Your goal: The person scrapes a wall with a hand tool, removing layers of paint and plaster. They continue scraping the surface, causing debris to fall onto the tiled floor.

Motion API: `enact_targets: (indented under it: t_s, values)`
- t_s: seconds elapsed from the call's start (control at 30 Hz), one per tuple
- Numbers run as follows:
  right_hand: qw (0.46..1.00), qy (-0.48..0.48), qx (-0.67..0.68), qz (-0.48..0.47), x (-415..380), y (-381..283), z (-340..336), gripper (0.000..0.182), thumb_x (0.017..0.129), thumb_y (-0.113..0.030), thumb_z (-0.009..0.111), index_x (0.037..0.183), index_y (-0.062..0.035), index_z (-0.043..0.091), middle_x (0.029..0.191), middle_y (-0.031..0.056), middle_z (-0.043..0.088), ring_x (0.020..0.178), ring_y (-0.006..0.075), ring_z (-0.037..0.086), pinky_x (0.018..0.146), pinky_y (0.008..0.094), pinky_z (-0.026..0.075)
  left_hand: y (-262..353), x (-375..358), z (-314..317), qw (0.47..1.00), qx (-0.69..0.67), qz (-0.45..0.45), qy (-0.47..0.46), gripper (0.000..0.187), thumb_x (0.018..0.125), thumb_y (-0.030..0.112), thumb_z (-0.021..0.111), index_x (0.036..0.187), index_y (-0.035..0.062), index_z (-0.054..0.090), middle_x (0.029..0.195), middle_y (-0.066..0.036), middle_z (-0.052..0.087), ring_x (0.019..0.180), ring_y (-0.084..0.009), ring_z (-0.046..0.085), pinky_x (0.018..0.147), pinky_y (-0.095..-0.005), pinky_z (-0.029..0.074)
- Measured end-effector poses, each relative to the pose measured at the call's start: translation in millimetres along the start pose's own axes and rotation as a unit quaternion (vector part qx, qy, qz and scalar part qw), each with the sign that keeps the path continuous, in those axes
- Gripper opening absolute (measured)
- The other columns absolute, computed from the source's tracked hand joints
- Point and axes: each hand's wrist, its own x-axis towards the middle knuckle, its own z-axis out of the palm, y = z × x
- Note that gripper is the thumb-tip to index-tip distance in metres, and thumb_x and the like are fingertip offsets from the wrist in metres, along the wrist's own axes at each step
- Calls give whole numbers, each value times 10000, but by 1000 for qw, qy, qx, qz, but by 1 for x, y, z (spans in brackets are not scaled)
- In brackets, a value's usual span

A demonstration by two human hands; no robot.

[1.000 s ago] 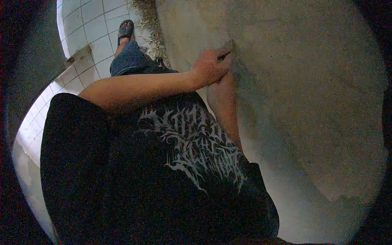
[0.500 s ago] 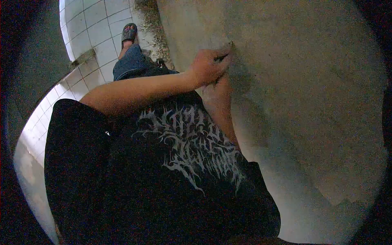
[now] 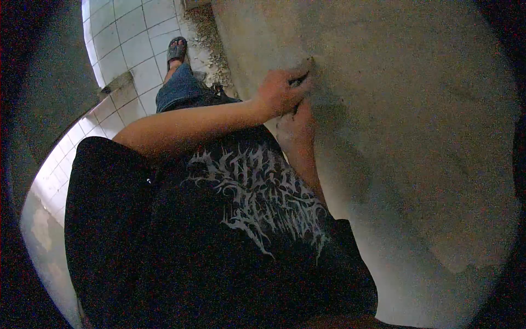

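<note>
My left hand (image 3: 284,92) is closed close to the plastered wall (image 3: 416,137), with its arm stretched across my front. A small dark thing (image 3: 297,82) shows at its fingers, too blurred to name. My right hand (image 3: 296,119) is just below and partly behind it, against or very near the wall. The right hand's fingers are mostly hidden, and its skin looks dusty. A damp-looking dark patch (image 3: 331,112) marks the wall beside both hands.
White floor tiles (image 3: 129,44) lie at the upper left. My sandalled foot (image 3: 176,50) stands on them, beside a rough strip of crumbled debris (image 3: 211,49) along the wall's base. A low ledge edge (image 3: 118,85) crosses the tiles.
The whole view has shifted slightly, with my foot and arms a little lower and further right in the frame. Both hands stay together at the same part of the wall.
</note>
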Motion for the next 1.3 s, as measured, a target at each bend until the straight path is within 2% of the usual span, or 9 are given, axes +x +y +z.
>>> enact_targets:
  t_s: [0.03, 0.13, 0.27, 0.37, 0.43, 0.63, 0.77, 0.93, 1.3]
  values:
    - [986, 23, -163, -28, -3, -6, 1, 380, 773, -177, 595, 1076, 33, 503, 975, 254, 591, 927, 414, 575, 762, 457, 465, 1, 0, -2, 1000, -1, -1, 7, 440, 844, 370, 526, 1192, 102, 551, 954, -232, 609, 862, -380, 612, 767, -396, 481]
    - [982, -51, -133, 122, -1, -32, -2, 376, 776, -177, 599, 1078, 27, 503, 984, 242, 595, 931, 385, 587, 766, 449, 467, -5, -7, 7, 998, -21, 29, 44, 455, 839, 370, 531, 1205, 100, 541, 967, -223, 608, 868, -386, 608, 770, -398, 481]
    - [989, 16, -141, 38, 2, -32, -10, 337, 806, -115, 546, 1098, 46, 501, 1008, 237, 578, 930, 324, 589, 792, 388, 457, -11, 0, 11, 995, -1, 65, 81, 456, 836, 363, 537, 1210, 103, 538, 954, -215, 609, 848, -415, 593, 746, -413, 482]
    - [979, -72, -135, 138, 2, -61, -7, 299, 826, -111, 517, 1082, 43, 512, 975, 231, 593, 906, 339, 595, 771, 390, 458, -14, 10, 3, 996, 18, 47, 69, 454, 837, 344, 536, 1217, 96, 532, 933, -226, 608, 838, -417, 592, 727, -423, 482]
    - [995, -30, -78, 49, 2, -33, -2, 330, 783, -161, 605, 1050, 13, 521, 998, 209, 601, 954, 350, 584, 791, 420, 459, -15, 2, 8, 997, 26, 44, 59, 445, 837, 335, 532, 1210, 93, 536, 923, -235, 606, 833, -415, 594, 719, -427, 481]
    - [985, -18, -165, 45, 6, -20, -2, 316, 855, -125, 486, 1116, 53, 488, 988, 212, 606, 975, 327, 579, 816, 401, 442, -7, 3, 5, 998, -22, 42, 50, 426, 837, 326, 528, 1173, 65, 557, 930, -262, 595, 851, -411, 592, 732, -422, 479]
    - [994, -20, -105, 30, 4, -40, -2, 371, 811, -167, 586, 1103, 26, 463, 985, 237, 587, 960, 385, 567, 798, 440, 451, 2, 1, -3, 1000, 16, -22, 12, 442, 847, 318, 521, 1194, 46, 533, 986, -257, 588, 907, -401, 584, 796, -404, 471]
    - [983, -24, -173, 57, 4, -29, -9, 343, 844, -76, 442, 1151, 75, 444, 1106, 272, 534, 1037, 379, 529, 896, 424, 397, -2, -1, 4, 999, 3, 30, 44, 445, 852, 308, 514, 1208, 41, 514, 1002, -247, 594, 914, -408, 579, 814, -413, 464]
    - [984, -30, -169, 48, -4, -41, -14, 468, 845, -25, 406, 1301, 46, 328, 1195, 272, 488, 1143, 383, 469, 981, 419, 344, 4, -3, -2, 998, 11, 48, 28, 462, 855, 315, 513, 1227, 42, 501, 1091, -248, 560, 968, -412, 555, 855, -426, 448]
